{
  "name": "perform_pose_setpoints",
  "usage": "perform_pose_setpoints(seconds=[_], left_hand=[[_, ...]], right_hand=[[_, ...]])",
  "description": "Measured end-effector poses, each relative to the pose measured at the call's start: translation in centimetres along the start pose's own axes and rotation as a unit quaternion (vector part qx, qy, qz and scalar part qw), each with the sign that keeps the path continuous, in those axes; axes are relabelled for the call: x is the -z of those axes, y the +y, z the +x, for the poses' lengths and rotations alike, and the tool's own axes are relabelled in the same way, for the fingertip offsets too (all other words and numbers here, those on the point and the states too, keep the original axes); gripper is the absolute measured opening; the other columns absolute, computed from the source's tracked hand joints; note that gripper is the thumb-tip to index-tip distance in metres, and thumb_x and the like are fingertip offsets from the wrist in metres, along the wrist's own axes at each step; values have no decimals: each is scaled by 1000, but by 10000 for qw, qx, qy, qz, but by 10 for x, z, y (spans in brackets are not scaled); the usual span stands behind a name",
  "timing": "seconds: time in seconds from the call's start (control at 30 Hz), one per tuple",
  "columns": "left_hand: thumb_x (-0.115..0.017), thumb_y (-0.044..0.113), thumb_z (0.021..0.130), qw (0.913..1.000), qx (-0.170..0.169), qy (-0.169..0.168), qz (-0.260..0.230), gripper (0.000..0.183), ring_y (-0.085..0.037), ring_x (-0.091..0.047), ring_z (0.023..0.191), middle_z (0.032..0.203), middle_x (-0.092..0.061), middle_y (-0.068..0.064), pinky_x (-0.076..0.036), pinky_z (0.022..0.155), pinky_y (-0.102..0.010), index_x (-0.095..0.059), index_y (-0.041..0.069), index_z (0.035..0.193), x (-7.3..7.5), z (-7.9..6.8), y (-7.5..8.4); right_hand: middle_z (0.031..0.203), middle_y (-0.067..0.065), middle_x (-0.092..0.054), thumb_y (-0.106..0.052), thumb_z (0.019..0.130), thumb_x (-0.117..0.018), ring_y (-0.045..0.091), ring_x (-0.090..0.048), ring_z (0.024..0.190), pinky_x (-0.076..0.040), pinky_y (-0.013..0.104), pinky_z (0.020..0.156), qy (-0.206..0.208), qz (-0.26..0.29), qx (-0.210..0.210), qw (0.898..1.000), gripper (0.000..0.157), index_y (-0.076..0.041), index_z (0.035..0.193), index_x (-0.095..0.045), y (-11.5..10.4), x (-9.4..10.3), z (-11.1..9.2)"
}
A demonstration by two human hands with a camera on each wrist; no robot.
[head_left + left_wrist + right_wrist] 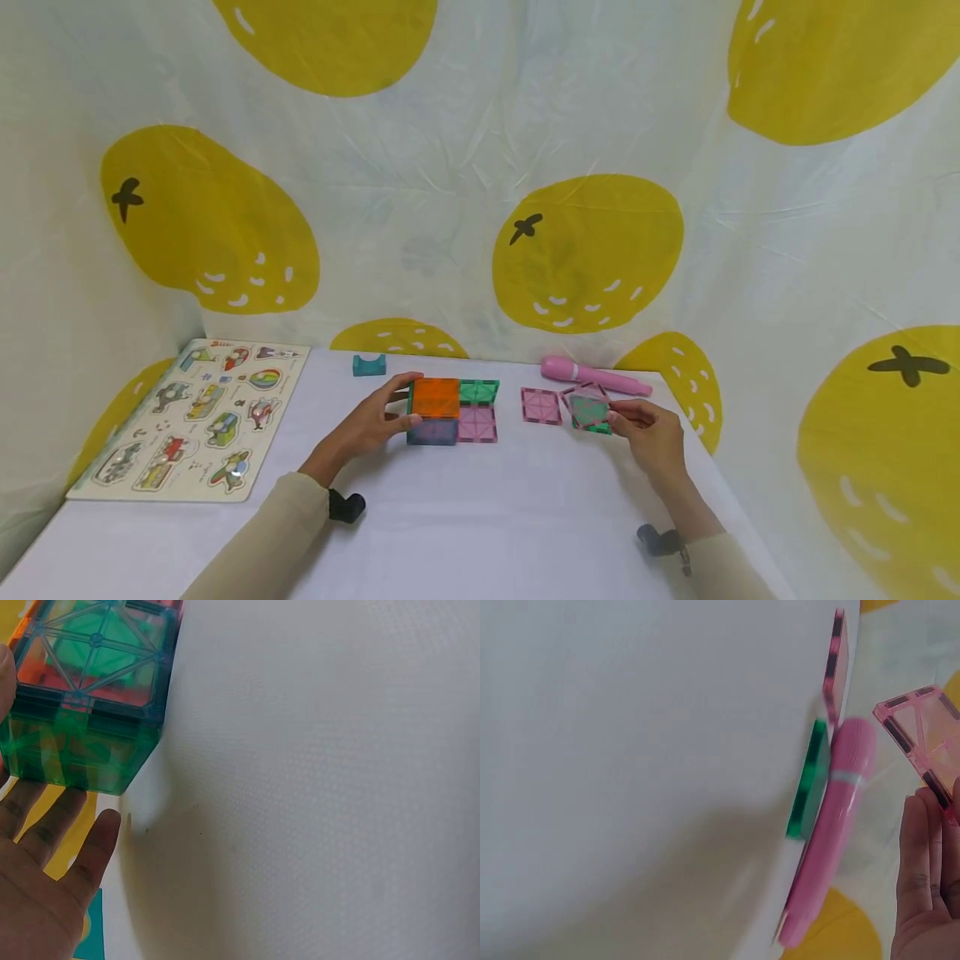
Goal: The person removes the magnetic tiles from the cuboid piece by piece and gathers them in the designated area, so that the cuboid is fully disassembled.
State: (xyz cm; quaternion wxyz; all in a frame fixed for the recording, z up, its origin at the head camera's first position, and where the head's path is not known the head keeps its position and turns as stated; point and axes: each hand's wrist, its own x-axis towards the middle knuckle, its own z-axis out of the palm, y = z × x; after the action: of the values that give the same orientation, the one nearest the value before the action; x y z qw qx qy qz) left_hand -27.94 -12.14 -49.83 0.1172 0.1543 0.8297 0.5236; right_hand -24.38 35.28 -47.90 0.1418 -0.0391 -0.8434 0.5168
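My left hand [367, 423] grips a small box of translucent magnetic tiles, thumb at its front and fingers behind. The box has an orange tile [437, 397] on top, a blue tile [94, 652] in front and a green tile [75, 754] on its left side. Adjoining it on the right are a green tile [478, 391] and a pink tile [477, 423]. My right hand [652, 433] pinches a tilted pink square tile [922, 727] by its corner. It overlaps a green tile [808, 780] in the head view. Beside that lies another pink tile [542, 407].
A pink stick with a thicker head [596, 376] lies behind the loose tiles by the table's back edge. At the back left is a notched teal block [369, 365]. A picture puzzle board [187, 425] covers the left side. Fruit-print cloth [450, 208] hangs behind the table.
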Motion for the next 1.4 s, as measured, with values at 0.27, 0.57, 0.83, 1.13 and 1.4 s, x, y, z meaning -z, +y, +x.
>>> perform_pose_setpoints(seconds=[0.27,0.57,0.83,1.13,1.4], left_hand=[[-77,30,99,10000,7,15,0,79,-41,-34,160,177,-27,-6,-42,123,-62,-33,36,165,0,-1,-2],[-76,30,99,10000,-57,16,39,82,-42,-34,159,177,-27,-7,-42,122,-61,-31,29,167,2,-3,-2],[-76,30,100,10000,-64,-18,-2,81,-43,-33,159,177,-26,-9,-41,123,-61,-30,30,167,2,-2,-4],[-77,28,99,10000,-21,-9,-21,81,-40,-33,160,177,-27,-6,-42,123,-60,-32,34,166,1,-1,-1],[-77,29,98,10000,42,-13,-53,82,-41,-33,160,177,-27,-6,-41,124,-61,-32,34,166,1,0,0]], right_hand=[[104,10,-82,-21,100,-76,6,-80,83,-64,19,75,395,-355,-718,9960,34,1,126,-74,25,37,8],[102,10,-82,-24,100,-75,-2,-76,74,-63,18,71,778,-717,-1291,9860,36,-1,128,-73,51,55,21],[86,-8,-79,-24,101,-75,0,-76,72,-63,19,71,672,-442,-1923,9780,40,2,132,-70,62,65,30],[92,4,-77,-27,103,-73,11,-77,74,-62,18,68,701,-534,-2673,9596,44,3,135,-68,68,67,35],[93,13,-78,-29,103,-72,21,-69,83,-55,16,62,589,-1742,-2414,9528,38,3,123,-73,64,71,29]])
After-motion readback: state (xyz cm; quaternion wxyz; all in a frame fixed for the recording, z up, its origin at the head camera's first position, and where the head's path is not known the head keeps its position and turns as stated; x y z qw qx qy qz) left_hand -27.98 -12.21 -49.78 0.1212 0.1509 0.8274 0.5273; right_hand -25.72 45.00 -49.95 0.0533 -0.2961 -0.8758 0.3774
